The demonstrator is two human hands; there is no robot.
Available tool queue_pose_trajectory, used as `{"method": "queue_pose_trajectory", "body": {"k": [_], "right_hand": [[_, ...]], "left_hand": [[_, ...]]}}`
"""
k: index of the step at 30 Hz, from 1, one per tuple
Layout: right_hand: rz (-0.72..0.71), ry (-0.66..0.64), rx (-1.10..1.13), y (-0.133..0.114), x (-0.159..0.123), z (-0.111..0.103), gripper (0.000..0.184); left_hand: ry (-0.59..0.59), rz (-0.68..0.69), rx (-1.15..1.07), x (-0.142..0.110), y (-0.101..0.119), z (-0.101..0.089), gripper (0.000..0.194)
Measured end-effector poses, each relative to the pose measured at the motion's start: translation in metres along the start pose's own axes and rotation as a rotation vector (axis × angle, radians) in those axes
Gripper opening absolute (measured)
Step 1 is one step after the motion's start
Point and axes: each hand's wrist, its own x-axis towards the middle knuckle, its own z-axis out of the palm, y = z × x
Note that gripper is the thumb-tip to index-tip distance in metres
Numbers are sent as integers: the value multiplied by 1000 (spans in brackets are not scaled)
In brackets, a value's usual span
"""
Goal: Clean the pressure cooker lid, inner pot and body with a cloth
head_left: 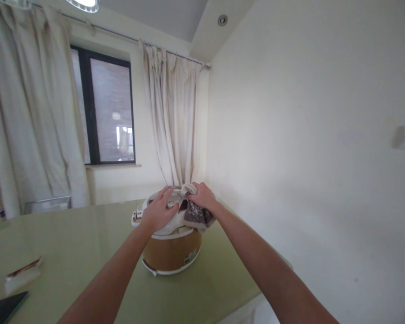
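A rice cooker [172, 252] with a gold-brown body and a white lid stands on the pale green table. My left hand [160, 210] rests on top of the lid with its fingers spread, gripping nothing. Bunched in my right hand [202, 197] is a cloth [197, 216], white and dark purple with a pattern. Part of the cloth lies against the lid, and the rest hangs over the cooker's right side. My fingers and the cloth hide parts of the lid.
The green tabletop [87, 243] meets a white wall [307, 135] on the right. At the lower left lie a dark flat object [5, 308] and a small pale item [23, 273]. Behind the table are curtains [175, 112] and a window [111, 108].
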Motion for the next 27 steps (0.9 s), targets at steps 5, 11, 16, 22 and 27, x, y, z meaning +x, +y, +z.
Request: {"method": "queue_pose_trajectory", "body": {"k": [5,11,16,22,27], "right_hand": [[19,15,39,3,10,4,44],[15,9,154,10,16,10,38],[81,83,149,12,14,16,40],[-19,151,77,0,-27,11,39],[-106,167,77,-3,-43,9,41]], "left_hand": [[17,11,-3,-1,3,0,64],[-6,-11,5,-1,3,-1,64],[-13,-10,9,0,2,-3,65],[-9,-30,-5,-1,6,-4,63],[7,-20,0,-2,7,-3,62]]}}
